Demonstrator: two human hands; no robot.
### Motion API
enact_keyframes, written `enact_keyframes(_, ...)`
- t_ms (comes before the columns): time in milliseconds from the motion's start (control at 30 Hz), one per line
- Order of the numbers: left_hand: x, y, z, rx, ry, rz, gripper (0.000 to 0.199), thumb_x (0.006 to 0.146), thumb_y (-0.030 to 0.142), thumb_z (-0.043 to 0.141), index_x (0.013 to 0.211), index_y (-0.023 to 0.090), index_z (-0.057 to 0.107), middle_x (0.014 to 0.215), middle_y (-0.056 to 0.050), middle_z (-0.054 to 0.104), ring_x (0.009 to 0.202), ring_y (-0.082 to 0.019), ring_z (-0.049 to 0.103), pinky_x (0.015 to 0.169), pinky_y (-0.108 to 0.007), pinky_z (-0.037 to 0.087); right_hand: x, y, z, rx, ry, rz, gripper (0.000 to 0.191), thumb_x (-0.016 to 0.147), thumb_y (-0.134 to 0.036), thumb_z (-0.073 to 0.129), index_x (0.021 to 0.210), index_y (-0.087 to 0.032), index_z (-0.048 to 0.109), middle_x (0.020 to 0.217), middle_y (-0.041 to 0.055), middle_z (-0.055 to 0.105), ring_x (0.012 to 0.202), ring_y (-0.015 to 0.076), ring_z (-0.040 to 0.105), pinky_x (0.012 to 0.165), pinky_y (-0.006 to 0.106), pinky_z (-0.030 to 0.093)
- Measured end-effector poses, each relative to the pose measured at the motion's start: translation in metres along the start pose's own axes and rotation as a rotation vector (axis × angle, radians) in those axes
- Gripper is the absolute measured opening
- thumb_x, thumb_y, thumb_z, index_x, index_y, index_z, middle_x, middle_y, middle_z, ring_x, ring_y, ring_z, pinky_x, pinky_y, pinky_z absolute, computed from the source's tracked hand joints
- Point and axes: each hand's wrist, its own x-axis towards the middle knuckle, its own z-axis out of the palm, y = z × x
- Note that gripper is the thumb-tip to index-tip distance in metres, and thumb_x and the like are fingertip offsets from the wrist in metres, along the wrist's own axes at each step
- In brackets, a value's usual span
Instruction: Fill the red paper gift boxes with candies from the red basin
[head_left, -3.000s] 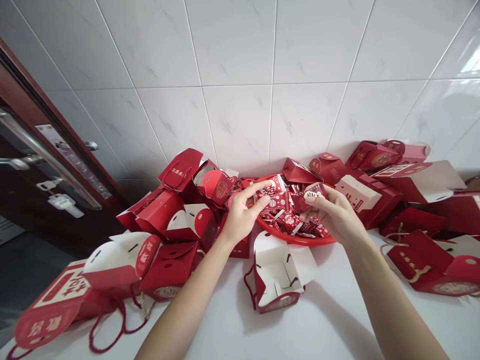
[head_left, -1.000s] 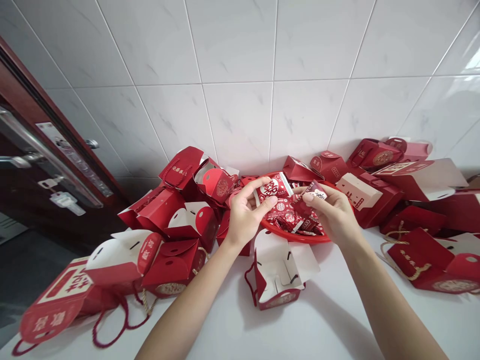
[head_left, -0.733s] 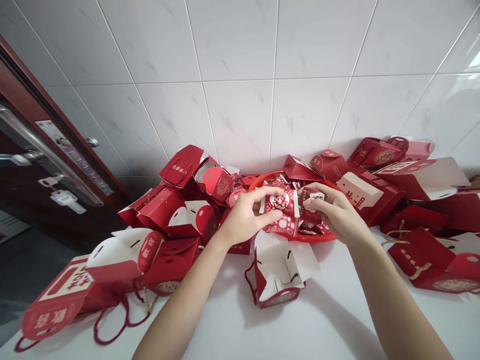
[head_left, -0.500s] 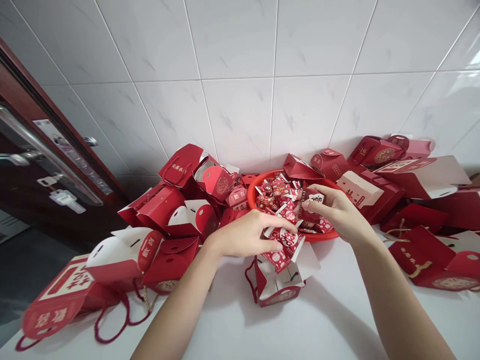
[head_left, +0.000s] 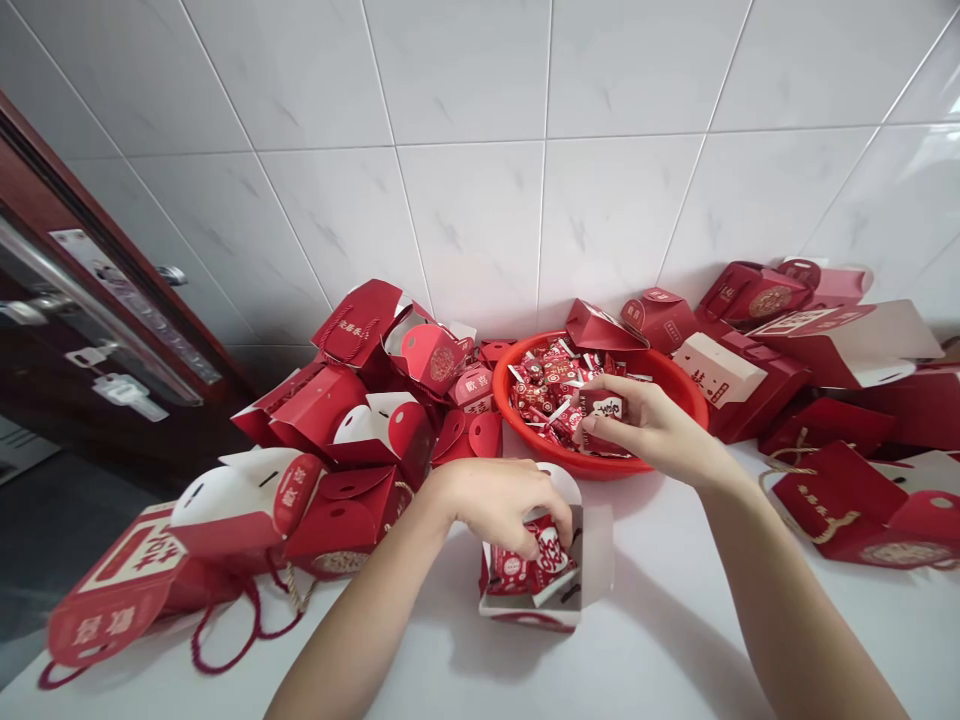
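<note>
In the middle of the white table stands a small open gift box [head_left: 529, 615], red outside and white inside. My left hand [head_left: 506, 505] reaches into it from above, its fingers closed on red wrapped candies [head_left: 551, 550] printed with white characters. Behind the box is a red plastic basin [head_left: 600, 465] holding many wrapped candies [head_left: 544, 385]. Over the basin's front right side, my right hand [head_left: 645, 420] pinches a dark red candy packet [head_left: 602, 408] with a pale label and a black character.
Red gift boxes crowd the left [head_left: 341, 525] and right [head_left: 874, 500], some with rope handles. A white tiled wall [head_left: 472, 220] rises behind. At far left is a dark door with a metal handle and hanging keys [head_left: 127, 390].
My left hand has lowered its candies from above the box into it; the box has shifted slightly and its flaps spread. My right hand, with the candy packet, has moved a little left.
</note>
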Motion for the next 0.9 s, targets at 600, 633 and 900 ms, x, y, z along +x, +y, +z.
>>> enact_keyframes(600, 0.022, 0.021, 0.013, 0.236, -0.149, -0.04, 0.043, 0.068, -0.005, 0.059, 0.093, 0.021, 0.081, 0.068, -0.002, 0.07, 0.053, -0.017, 0.051, 0.043, -0.027, 0.031, -0.004, -0.01, 0.004, -0.191, -0.196, -0.165, 0.019, 0.087, -0.028, 0.06, 0.102, -0.018, 0.066, 0.091, 0.0044, 0.072, 0.073, 0.0181, 0.063, 0.064, 0.029, 0.048)
enact_keyframes(633, 0.018, 0.021, 0.013, 0.213, -0.123, -0.034, 0.051, 0.068, -0.006, 0.057, 0.102, 0.023, 0.081, 0.072, -0.001, 0.071, 0.054, -0.017, 0.052, 0.044, -0.027, 0.031, -0.004, -0.011, 0.004, -0.191, -0.188, -0.17, 0.019, 0.088, -0.028, 0.06, 0.102, -0.018, 0.066, 0.09, 0.004, 0.071, 0.072, 0.0175, 0.062, 0.064, 0.029, 0.047)
enact_keyframes(900, -0.01, 0.026, 0.012, 0.318, 0.154, -0.066, 0.035, 0.067, -0.007, 0.051, 0.077, 0.018, 0.074, 0.07, -0.003, 0.067, 0.049, -0.014, 0.042, 0.043, -0.029, 0.025, -0.006, -0.008, 0.0, -0.15, -0.107, -0.146, 0.027, 0.089, -0.034, 0.063, 0.109, -0.016, 0.066, 0.084, 0.0036, 0.067, 0.074, 0.0193, 0.06, 0.064, 0.03, 0.047)
